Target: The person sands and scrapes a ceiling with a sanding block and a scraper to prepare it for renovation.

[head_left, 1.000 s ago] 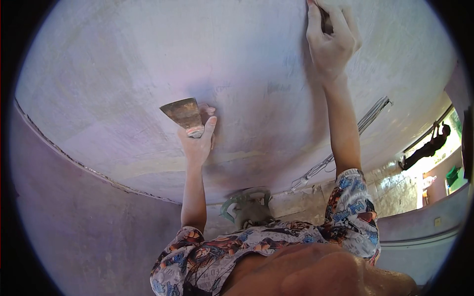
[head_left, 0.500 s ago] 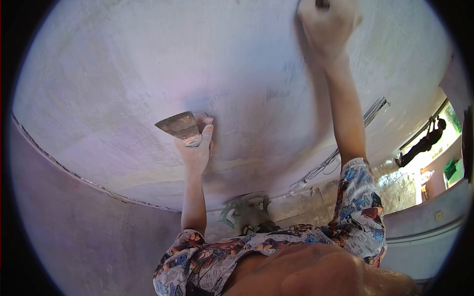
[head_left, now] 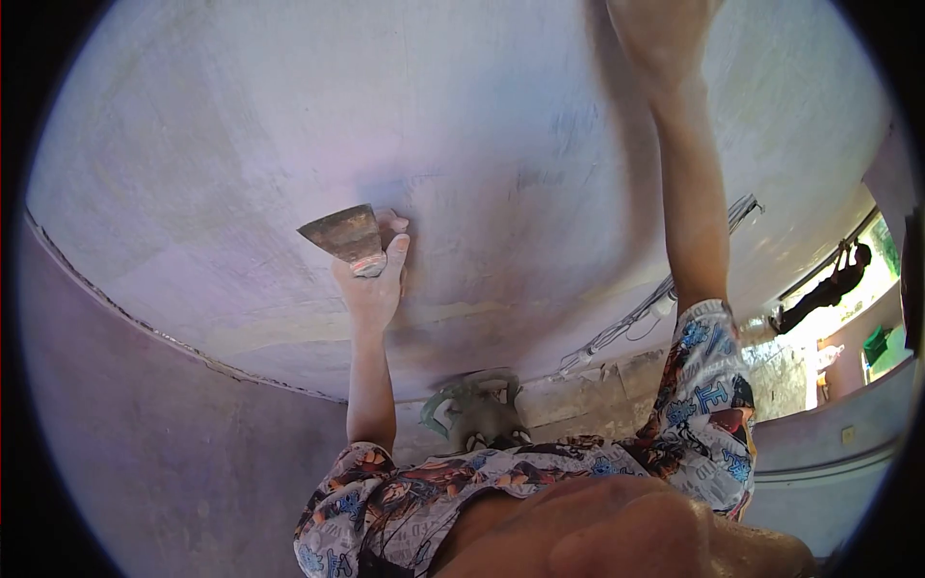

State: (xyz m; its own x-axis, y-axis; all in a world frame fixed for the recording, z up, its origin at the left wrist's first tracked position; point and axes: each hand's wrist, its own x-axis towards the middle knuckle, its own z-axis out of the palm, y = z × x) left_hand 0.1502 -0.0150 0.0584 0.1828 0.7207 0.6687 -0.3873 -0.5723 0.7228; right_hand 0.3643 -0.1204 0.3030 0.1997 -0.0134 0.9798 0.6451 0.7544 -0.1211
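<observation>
The left hand [head_left: 371, 297] clasps a rust-brown, fan-shaped metal scraper [head_left: 345, 234], long axis slanting up-left, before a pale plastered wall [head_left: 453, 106]; above-right of the scraper, the cropped right hand's [head_left: 667, 31] grip we cannot tell.

The floor [head_left: 597, 393] shows as a thin strip, pale and brown, with lines across it like big tiles. Past the middle, toward its right end, the floor is very bright. A green chair [head_left: 487, 409] with arms stands on the floor, near its left end and close to its long far edge. The chair's seat looks grey. Two small dark shapes with white stripes [head_left: 477, 442] show at the seat's near edge, too small to make out. The chair's legs are hidden.
</observation>
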